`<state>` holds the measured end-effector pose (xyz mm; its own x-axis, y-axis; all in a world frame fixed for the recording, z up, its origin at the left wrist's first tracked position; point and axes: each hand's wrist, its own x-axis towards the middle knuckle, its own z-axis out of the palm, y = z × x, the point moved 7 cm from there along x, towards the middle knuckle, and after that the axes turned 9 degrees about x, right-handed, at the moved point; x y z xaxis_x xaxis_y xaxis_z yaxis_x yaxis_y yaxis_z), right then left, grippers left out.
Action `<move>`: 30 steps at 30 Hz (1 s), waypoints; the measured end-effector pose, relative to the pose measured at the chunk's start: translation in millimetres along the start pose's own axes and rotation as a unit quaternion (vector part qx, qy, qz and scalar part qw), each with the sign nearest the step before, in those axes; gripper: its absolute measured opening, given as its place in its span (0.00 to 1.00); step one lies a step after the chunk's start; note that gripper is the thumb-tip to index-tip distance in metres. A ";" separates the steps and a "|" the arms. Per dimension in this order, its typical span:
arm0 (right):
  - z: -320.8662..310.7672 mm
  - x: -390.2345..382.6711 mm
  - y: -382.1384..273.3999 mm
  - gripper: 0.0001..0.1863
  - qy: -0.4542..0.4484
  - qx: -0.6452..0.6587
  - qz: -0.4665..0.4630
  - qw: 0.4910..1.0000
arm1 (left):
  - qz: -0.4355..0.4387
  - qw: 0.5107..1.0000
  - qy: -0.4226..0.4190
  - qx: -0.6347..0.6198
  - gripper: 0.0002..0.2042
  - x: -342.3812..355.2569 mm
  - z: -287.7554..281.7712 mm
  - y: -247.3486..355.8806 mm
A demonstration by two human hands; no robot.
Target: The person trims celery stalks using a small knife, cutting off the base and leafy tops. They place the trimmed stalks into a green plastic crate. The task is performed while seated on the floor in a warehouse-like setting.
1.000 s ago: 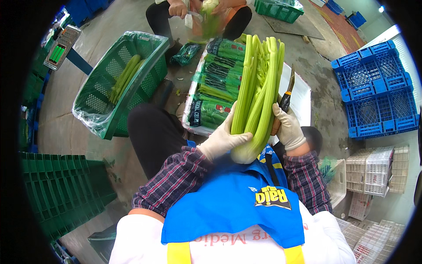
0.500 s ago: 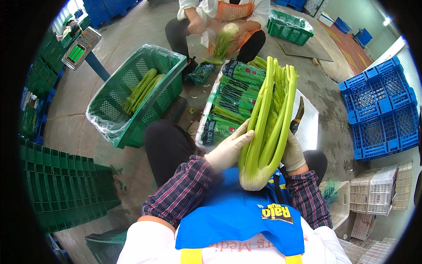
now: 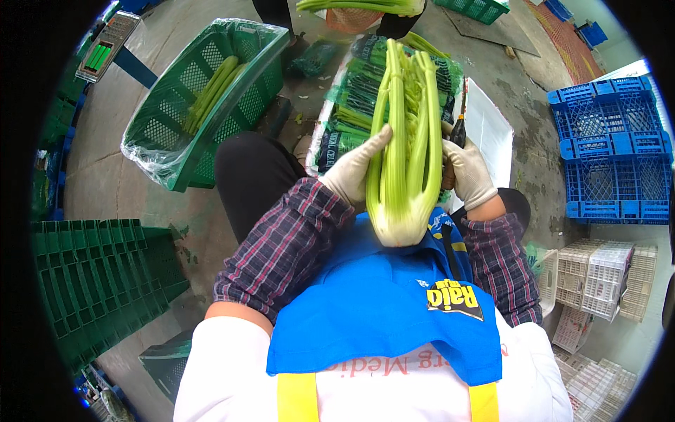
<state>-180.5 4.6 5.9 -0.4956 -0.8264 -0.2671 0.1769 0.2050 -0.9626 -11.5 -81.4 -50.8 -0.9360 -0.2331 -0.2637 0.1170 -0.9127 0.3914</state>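
My left hand (image 3: 358, 167), in a cream glove, is closed around the left side of a large celery bunch (image 3: 401, 183), its pale base toward me and its stalks pointing away. My right hand (image 3: 470, 172), gloved alike, grips a knife (image 3: 458, 133) with a dark handle, blade pointing away, against the bunch's right side; part of those fingers is hidden. Beneath and beyond the bunch, green wrapped celery packs (image 3: 339, 151) fill part of a white box (image 3: 490, 130).
A lined green crate (image 3: 249, 105) with celery stalks stands left, beside a scale (image 3: 102, 53). Blue pallets (image 3: 608, 183) are stacked right, white crates (image 3: 580, 274) below them, green crates (image 3: 98, 281) at lower left. Ahead, another person's legs (image 3: 271, 17) flank celery (image 3: 358, 7).
My celery bunch has rotated to show more of its inner stalks and base. The other person's celery now lies crosswise. The view has shifted.
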 end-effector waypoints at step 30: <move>113.2 -19.7 -90.8 0.37 -0.315 0.086 -0.419 0.847 | 0.207 0.278 -0.137 0.928 0.60 -105.8 333.3 143.7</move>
<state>-90.6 -57.1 103.7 0.0347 -0.7710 0.6359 0.1356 -0.6268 -0.7673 -6.3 -76.0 327.2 -0.9897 0.0770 0.1210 0.0988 0.9775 0.1865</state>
